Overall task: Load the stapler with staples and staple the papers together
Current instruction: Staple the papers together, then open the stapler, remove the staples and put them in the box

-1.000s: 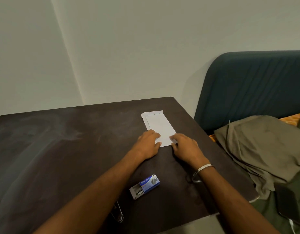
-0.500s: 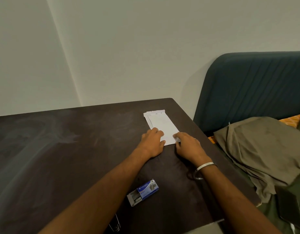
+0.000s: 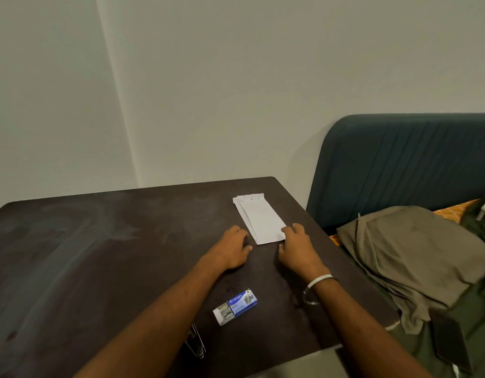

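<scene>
A small stack of white papers [image 3: 260, 221] lies flat on a dark surface [image 3: 99, 241]. The left hand [image 3: 231, 248] rests beside its near-left corner, fingers loosely curled, holding nothing. The right hand [image 3: 297, 245] touches its near-right corner, fingers relaxed. A staple box [image 3: 235, 306] lies well nearer than the papers, and the stapler [image 3: 195, 341] nearer again, half hidden by the left forearm. The papers look squared, so loading probably comes next: reach back for the stapler.

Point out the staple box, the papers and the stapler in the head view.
staple box [image 3: 242, 303]: head view, blue sleeve top.
papers [image 3: 260, 221]: head view, middle of top sheet.
stapler [image 3: 196, 343]: head view, metal part showing beside the left forearm.
</scene>
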`<action>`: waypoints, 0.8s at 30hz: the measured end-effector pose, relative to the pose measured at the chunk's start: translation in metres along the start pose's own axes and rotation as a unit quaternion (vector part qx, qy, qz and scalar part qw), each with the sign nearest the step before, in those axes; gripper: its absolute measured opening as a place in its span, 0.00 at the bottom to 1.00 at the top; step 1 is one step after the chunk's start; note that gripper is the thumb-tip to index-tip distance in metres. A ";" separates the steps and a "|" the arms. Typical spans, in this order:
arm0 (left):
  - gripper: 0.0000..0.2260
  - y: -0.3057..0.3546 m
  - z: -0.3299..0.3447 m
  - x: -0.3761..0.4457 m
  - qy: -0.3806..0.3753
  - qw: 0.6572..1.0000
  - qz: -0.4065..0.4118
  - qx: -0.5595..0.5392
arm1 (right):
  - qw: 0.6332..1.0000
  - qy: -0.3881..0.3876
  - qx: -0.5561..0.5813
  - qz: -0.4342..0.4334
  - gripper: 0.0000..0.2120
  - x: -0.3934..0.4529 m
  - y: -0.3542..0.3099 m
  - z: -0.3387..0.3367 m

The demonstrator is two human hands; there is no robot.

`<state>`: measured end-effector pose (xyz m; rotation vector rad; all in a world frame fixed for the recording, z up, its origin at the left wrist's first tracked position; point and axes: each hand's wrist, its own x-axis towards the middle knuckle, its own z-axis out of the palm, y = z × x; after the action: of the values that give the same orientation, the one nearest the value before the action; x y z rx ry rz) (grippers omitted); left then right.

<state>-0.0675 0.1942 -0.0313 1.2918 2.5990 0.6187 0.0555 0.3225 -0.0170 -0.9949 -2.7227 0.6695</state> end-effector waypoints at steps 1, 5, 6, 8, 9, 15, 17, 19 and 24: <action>0.16 0.000 -0.002 -0.004 -0.004 1.000 -0.002 0.002 | 1.000 0.000 -0.004 -0.003 0.23 -0.006 -0.006 -0.001; 0.17 -0.003 -0.009 -0.026 -0.012 1.000 -0.014 0.002 | 0.999 -0.011 -0.008 -0.048 0.19 -0.031 -0.028 0.002; 0.17 -0.005 -0.012 -0.033 -0.010 1.000 -0.017 -0.001 | 0.998 -0.014 -0.005 -0.065 0.18 -0.038 -0.033 0.003; 0.17 -0.008 -0.016 -0.046 -0.003 1.000 -0.020 -0.003 | 0.995 -0.024 0.005 -0.093 0.16 -0.052 -0.042 0.007; 0.16 -0.010 -0.018 -0.054 0.001 1.000 -0.023 -0.002 | 0.994 -0.030 0.008 -0.104 0.16 -0.058 -0.047 0.009; 0.16 -0.030 -0.035 -0.100 0.020 0.998 -0.057 -0.028 | 0.989 -0.056 0.017 -0.133 0.16 -0.091 -0.068 0.021; 0.15 -0.039 -0.039 -0.113 0.032 0.997 -0.064 -0.042 | 0.988 -0.058 0.015 -0.144 0.15 -0.100 -0.069 0.026; 0.14 -0.047 -0.042 -0.125 0.047 0.995 -0.066 -0.056 | 0.985 -0.067 0.011 -0.156 0.15 -0.107 -0.068 0.029; 0.13 -0.065 -0.045 -0.155 0.083 0.986 -0.083 -0.118 | 0.976 -0.128 -0.008 -0.175 0.17 -0.122 -0.064 0.033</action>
<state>-0.0347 0.0235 -0.0237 0.9795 2.6263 1.0051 0.1022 0.1893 -0.0168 -0.4340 -3.0166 0.7523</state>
